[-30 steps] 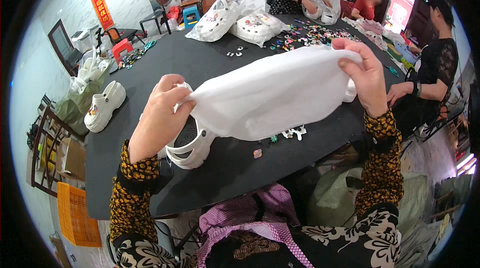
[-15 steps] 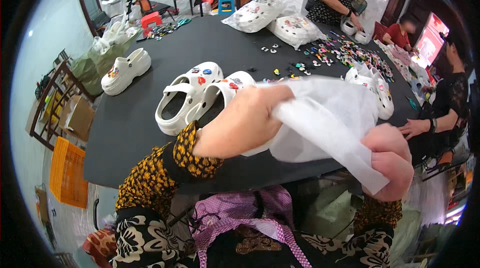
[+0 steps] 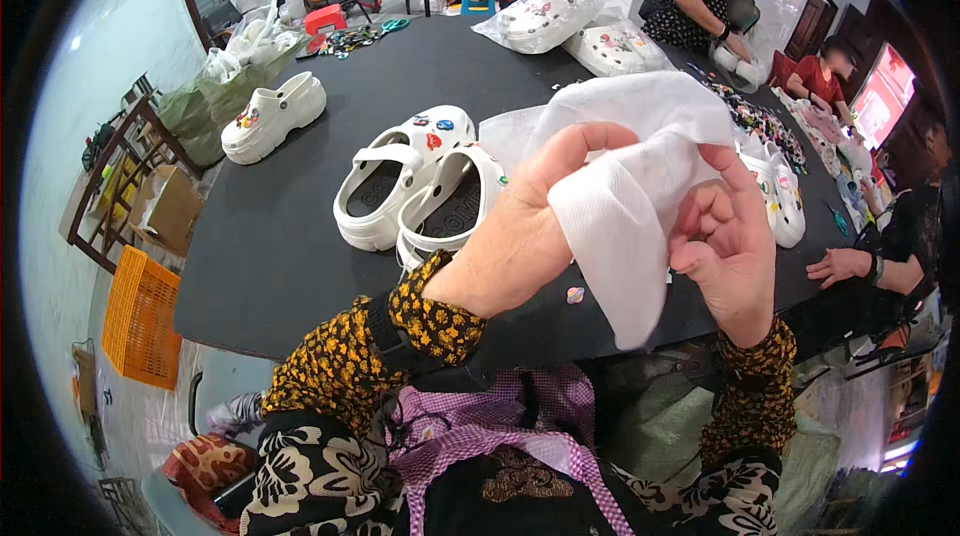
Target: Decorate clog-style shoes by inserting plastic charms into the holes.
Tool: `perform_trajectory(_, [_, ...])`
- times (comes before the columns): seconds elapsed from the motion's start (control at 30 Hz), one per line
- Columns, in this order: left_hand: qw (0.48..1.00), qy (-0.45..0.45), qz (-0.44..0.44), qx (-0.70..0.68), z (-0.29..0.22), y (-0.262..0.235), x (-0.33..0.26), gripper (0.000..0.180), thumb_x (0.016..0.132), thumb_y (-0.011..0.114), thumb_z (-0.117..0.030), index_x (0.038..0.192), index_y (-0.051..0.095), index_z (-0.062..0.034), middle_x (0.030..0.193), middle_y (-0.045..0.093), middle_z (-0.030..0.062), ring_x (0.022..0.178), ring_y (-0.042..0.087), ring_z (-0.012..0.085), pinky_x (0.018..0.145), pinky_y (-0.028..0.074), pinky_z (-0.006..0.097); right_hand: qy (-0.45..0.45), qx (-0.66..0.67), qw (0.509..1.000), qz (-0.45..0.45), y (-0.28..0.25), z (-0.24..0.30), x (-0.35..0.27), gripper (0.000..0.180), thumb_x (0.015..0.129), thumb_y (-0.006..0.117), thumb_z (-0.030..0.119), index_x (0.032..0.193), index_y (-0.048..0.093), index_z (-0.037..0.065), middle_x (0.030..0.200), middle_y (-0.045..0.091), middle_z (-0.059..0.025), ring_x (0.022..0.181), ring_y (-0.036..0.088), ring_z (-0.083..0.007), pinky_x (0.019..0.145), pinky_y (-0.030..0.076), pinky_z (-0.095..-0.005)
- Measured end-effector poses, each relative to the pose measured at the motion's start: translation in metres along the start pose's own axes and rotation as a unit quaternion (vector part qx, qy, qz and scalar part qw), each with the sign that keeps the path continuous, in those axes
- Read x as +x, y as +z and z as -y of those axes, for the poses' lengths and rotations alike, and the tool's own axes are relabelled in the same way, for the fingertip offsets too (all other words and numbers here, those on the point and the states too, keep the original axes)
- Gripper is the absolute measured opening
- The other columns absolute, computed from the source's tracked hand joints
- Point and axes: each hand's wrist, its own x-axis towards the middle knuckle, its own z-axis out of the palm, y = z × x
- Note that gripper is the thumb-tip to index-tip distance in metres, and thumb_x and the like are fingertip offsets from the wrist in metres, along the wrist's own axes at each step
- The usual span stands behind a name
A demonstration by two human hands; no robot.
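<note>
A thin white cloth (image 3: pixel 625 206) is bunched and partly folded above the near edge of the table, one end hanging down. My left hand (image 3: pixel 530 231) grips it from the left, with the fingers partly hidden behind the fabric. At its right edge, my right hand (image 3: pixel 730 246) holds the cloth with curled fingers, palm side showing. Left of the cloth stand two white clogs with colourful charms, one clog (image 3: pixel 385 191) slightly behind the other clog (image 3: pixel 450 201), partly covered by my left wrist. A small planet-shaped charm (image 3: pixel 575 294) lies on the table below the cloth.
On the dark table (image 3: pixel 270 256) are a single clog (image 3: pixel 275 118) at left, bagged clogs (image 3: pixel 540 21) at the back, more clogs (image 3: pixel 775 186) at right and a charm heap (image 3: pixel 765 121). A co-worker's hand (image 3: pixel 838 266) rests at the right edge. An orange crate (image 3: pixel 140 321) stands left.
The cloth has been lifted and bunched, and my hands have come closer together. My right hand has turned from a fist to show its palm. The planet-shaped charm has come into sight.
</note>
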Motion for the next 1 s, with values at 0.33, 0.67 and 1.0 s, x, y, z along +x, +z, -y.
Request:
perform_trajectory(0.33, [0.996, 0.029, 0.077, 0.028, 0.01, -0.004, -0.003, 0.064, 0.088, 0.06, -0.011, 0.143, 0.028, -0.0047, 0.136, 0.043, 0.0107, 0.117, 0.05, 0.0196, 0.098, 0.042, 0.033, -0.057, -0.13, 0.987, 0.081, 0.019, 0.003, 0.003, 0.08, 0.066, 0.079, 0.01, 0.133, 0.035, 0.001, 0.117, 0.049, -0.0088, 0.104, 0.052, -0.0161, 0.085, 0.044, -0.0292])
perform_trajectory(0.67, [0.936, 0.158, 0.086, 0.302, 0.013, -0.002, -0.012, 0.066, 0.089, 0.06, -0.007, 0.144, 0.023, -0.0036, 0.104, 0.059, 0.0095, 0.096, 0.057, 0.0135, 0.084, 0.045, 0.027, -0.043, -0.086, 0.995, -0.005, 0.027, -0.018, 0.004, 0.032, 0.075, 0.059, -0.009, 0.104, 0.05, 0.002, 0.099, 0.059, -0.0056, 0.091, 0.056, -0.01, 0.079, 0.046, -0.0248])
perform_trajectory(1.0, [0.83, 0.164, -0.006, 0.533, -0.01, -0.029, -0.04, 0.091, 0.077, 0.075, -0.016, 0.145, 0.016, -0.0011, 0.116, 0.058, 0.0155, 0.1, 0.058, 0.0199, 0.086, 0.047, 0.032, -0.115, -0.187, 0.966, -0.135, -0.01, -0.02, 0.005, 0.022, 0.076, 0.061, -0.009, 0.093, 0.054, 0.004, 0.098, 0.06, -0.0029, 0.087, 0.055, -0.009, 0.077, 0.046, -0.0246])
